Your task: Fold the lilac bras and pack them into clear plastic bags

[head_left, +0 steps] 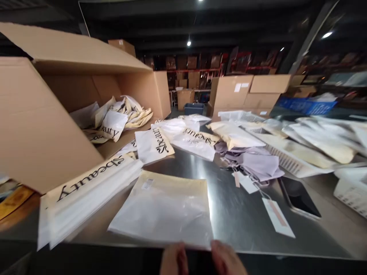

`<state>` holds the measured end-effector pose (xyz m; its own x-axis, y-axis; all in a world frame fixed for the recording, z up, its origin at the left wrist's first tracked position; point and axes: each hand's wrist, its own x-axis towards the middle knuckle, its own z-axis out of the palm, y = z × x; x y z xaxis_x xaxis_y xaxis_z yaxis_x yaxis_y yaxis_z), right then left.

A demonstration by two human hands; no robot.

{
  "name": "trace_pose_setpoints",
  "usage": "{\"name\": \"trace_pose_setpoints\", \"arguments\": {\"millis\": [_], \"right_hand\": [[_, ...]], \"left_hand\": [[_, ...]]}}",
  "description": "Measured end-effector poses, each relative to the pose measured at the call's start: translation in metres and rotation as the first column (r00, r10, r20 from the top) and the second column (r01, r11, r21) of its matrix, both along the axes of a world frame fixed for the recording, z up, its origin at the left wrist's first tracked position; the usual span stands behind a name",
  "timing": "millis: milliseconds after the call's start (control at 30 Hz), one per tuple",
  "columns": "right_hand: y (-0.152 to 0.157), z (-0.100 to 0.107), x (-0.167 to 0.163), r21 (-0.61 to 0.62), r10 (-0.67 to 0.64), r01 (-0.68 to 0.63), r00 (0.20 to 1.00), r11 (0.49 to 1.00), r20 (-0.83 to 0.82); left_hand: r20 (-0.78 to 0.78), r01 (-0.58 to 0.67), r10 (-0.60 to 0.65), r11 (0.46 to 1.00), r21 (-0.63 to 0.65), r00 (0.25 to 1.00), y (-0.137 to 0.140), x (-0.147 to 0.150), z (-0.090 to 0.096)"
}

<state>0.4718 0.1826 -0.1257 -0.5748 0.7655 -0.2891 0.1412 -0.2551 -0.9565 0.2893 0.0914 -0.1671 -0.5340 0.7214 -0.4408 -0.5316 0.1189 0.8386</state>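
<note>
A frosted plastic bag (166, 210) with a small barcode label lies flat at the front of the metal table. At its near edge my left hand (173, 259) is closed, fingers pressed together on the plastic. My right hand (228, 259) is closed at the bag's near right corner. Both hands are blurred and cut off by the bottom of the view. To the left is a stack of flat bags (88, 198) printed "Sbeauty". Folded mauve cloth items (258, 162) lie to the right, with white paper tags (278, 217) attached by strings.
A large cardboard box (17, 114) lies on its side at left, holding crumpled printed bags (114, 122). More packed bags (195, 143) sit mid-table. A phone (299, 196) lies by white plastic baskets (289, 162) at right. Stacked cartons (231, 93) stand behind.
</note>
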Motion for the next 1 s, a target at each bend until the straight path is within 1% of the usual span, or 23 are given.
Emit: {"name": "trace_pose_setpoints", "arguments": {"millis": [33,67,100,133,167,200,233,267,300,333,367,400,433,467,500,533,567,633,700,733,800,900,1000], "right_hand": [[0.006,0.003,0.007,-0.024,-0.081,0.08,0.996,0.997,-0.038],[0.014,0.005,0.015,-0.049,-0.207,0.203,0.974,0.978,-0.09],[0.023,0.007,0.024,-0.088,-0.256,0.247,0.962,0.965,-0.101],[0.032,0.007,0.034,-0.119,-0.306,0.294,0.947,0.948,-0.1],[0.039,0.007,0.042,-0.131,-0.359,0.347,0.93,0.929,-0.079],[0.044,0.005,0.049,-0.129,-0.391,0.384,0.919,0.914,-0.039],[0.047,0.002,0.054,-0.114,-0.414,0.412,0.91,0.904,0.008],[0.047,-0.001,0.057,-0.086,-0.429,0.433,0.901,0.897,0.061],[0.046,-0.005,0.057,-0.054,-0.436,0.443,0.893,0.895,0.11],[0.044,-0.008,0.055,-0.025,-0.449,0.457,0.882,0.889,0.141],[0.042,-0.011,0.052,0.005,-0.475,0.479,0.867,0.878,0.15],[0.039,-0.014,0.048,0.042,-0.509,0.508,0.849,0.86,0.145],[0.036,-0.016,0.043,0.088,-0.546,0.539,0.827,0.838,0.134],[0.034,-0.016,0.039,0.138,-0.572,0.557,0.811,0.819,0.123],[0.032,-0.016,0.036,0.187,-0.581,0.557,0.805,0.809,0.118],[0.031,-0.015,0.034,0.23,-0.583,0.549,0.803,0.803,0.12],[0.029,-0.014,0.032,0.258,-0.579,0.537,0.806,0.803,0.123],[0.025,-0.009,0.03,0.259,-0.558,0.517,0.822,0.816,0.117],[0.023,-0.005,0.031,0.222,-0.531,0.503,0.843,0.835,0.089],[0.022,-0.004,0.032,0.205,-0.514,0.492,0.855,0.846,0.073],[0.021,-0.004,0.035,0.186,-0.492,0.475,0.869,0.86,0.054],[0.021,-0.009,0.04,0.182,-0.498,0.477,0.862,0.86,0.094],[0.024,-0.014,0.044,0.189,-0.507,0.482,0.853,0.856,0.124]], "left_hand": [[0.004,-0.13,0.131,0.991,-0.031,0.991,-0.015,-0.01,0.001],[0.004,-0.259,0.26,0.964,-0.057,0.966,-0.03,-0.023,0.003],[-0.015,-0.396,0.396,0.916,-0.067,0.918,-0.046,-0.036,0.007],[-0.053,-0.504,0.501,0.861,-0.067,0.864,-0.062,-0.05,0.012],[-0.127,-0.615,0.607,0.788,-0.038,0.785,-0.077,-0.061,0.018],[-0.228,-0.687,0.672,0.726,0.015,0.705,-0.09,-0.07,0.024],[-0.352,-0.722,0.698,0.687,0.082,0.624,-0.099,-0.076,0.031],[-0.494,-0.716,0.68,0.681,0.154,0.541,-0.105,-0.077,0.037],[-0.642,-0.663,0.612,0.719,0.209,0.462,-0.106,-0.075,0.043],[-0.781,-0.559,0.495,0.796,0.231,0.382,-0.103,-0.069,0.049],[-0.894,-0.42,0.355,0.88,0.222,0.272,-0.097,-0.061,0.054],[-0.967,-0.264,0.22,0.948,0.18,0.131,-0.087,-0.051,0.059],[-0.993,-0.113,0.115,0.987,0.118,-0.025,-0.074,-0.04,0.063],[-0.985,0.018,0.045,0.999,0.042,-0.168,-0.06,-0.029,0.066],[-0.959,0.12,-0.005,0.992,-0.041,-0.283,-0.046,-0.018,0.068],[-0.928,0.186,-0.05,0.974,-0.127,-0.369,-0.032,-0.009,0.069],[-0.894,0.22,-0.1,0.952,-0.214,-0.437,-0.02,-0.002,0.069],[-0.808,0.251,-0.186,0.891,-0.378,-0.559,-0.001,0.007,0.066],[-0.727,0.263,-0.203,0.841,-0.473,-0.656,0.011,0.011,0.061],[-0.702,0.275,-0.19,0.826,-0.492,-0.686,0.014,0.011,0.059],[-0.69,0.295,-0.167,0.815,-0.499,-0.704,0.016,0.013,0.054],[-0.674,0.265,-0.203,0.81,-0.523,-0.71,0.015,0.016,0.05],[-0.629,0.252,-0.222,0.779,-0.574,-0.745,0.016,0.015,0.056]]}}
